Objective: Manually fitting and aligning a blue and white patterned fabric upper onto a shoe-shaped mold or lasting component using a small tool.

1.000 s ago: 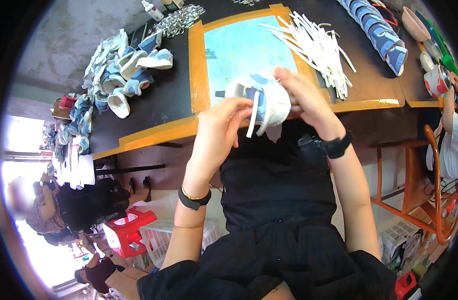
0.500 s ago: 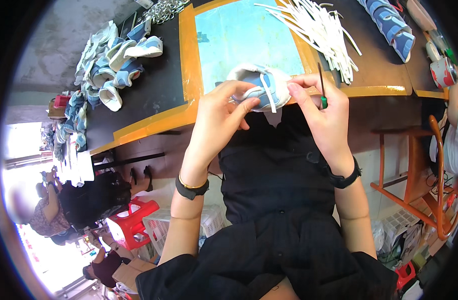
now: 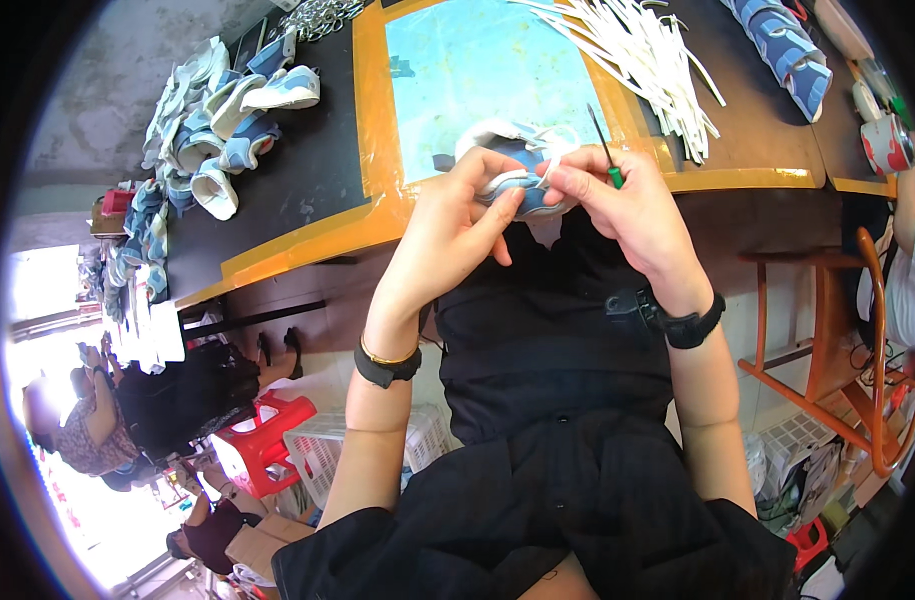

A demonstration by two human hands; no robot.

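At the table's near edge, my left hand (image 3: 453, 225) is closed on a small blue-and-white shoe upper (image 3: 539, 200), thumb on its side and fingers behind. My right hand (image 3: 633, 210) pinches a thin white lace (image 3: 555, 158) at the top of the shoe. The same hand also keeps hold of a slim pointed tool with a green handle (image 3: 616, 177), perhaps an awl or a hook; its dark shaft points up and away. Fingers cover part of the shoe and the lace's end.
A taped blue sheet (image 3: 488, 75) covers the table ahead. White laces (image 3: 643, 75) lie beyond my right hand, with a row of shoe uppers (image 3: 783, 55) farther right. More uppers (image 3: 218, 130) are heaped at left. A wooden chair (image 3: 828, 350) stands right; people sit far left.
My right hand has moved left and turned, bringing the lace across the shoe. The tool now tilts the other way. The shoe has turned in my left hand, showing more of its side.
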